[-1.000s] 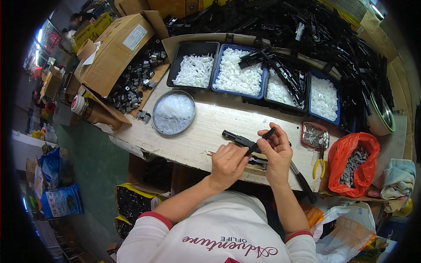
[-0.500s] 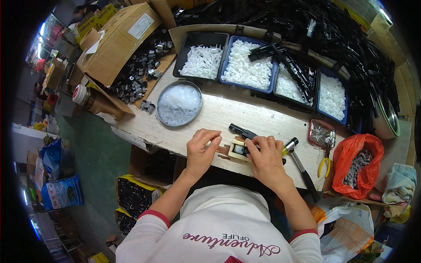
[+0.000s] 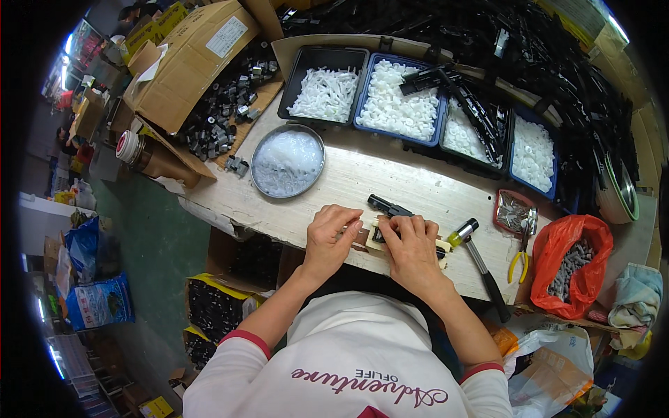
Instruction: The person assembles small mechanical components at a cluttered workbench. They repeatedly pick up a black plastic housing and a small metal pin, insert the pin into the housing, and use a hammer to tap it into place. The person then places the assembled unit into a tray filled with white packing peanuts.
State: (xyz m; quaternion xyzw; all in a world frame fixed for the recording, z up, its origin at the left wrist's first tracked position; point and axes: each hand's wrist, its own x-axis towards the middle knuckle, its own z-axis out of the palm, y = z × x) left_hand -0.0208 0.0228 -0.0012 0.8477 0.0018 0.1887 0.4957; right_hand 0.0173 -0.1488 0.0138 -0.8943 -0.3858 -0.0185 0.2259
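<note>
Both my hands sit lower and closer together than half a second back; the black part no longer lifts off the desk, it lies flat now. My right hand (image 3: 411, 247) covers most of the black plastic part (image 3: 387, 207), fingers curled down on it, pressing it onto a pale wooden block (image 3: 376, 240); only the part's dark angular tip pokes out past the knuckles. Whether the fingers truly pinch it or just press, I cannot tell. My left hand (image 3: 332, 233) is bent at the block's left end, fingertips touching it; what's under them is hidden.

Desk (image 3: 390, 177) is pale raw wood, grainy. Hammer (image 3: 477, 261) with shiny metal head and black handle lies just right of my right hand. Round metal dish (image 3: 287, 160) of cloudy white bits sits beyond my left hand. Black and blue trays (image 3: 397, 104) hold white plastic pieces, too small to make out shape. Red bag (image 3: 571, 265) holds grey metal pieces. Yellow-handled pliers (image 3: 519, 258) lie beside it. Cardboard box (image 3: 191, 63) is partly cut off at the top left.
</note>
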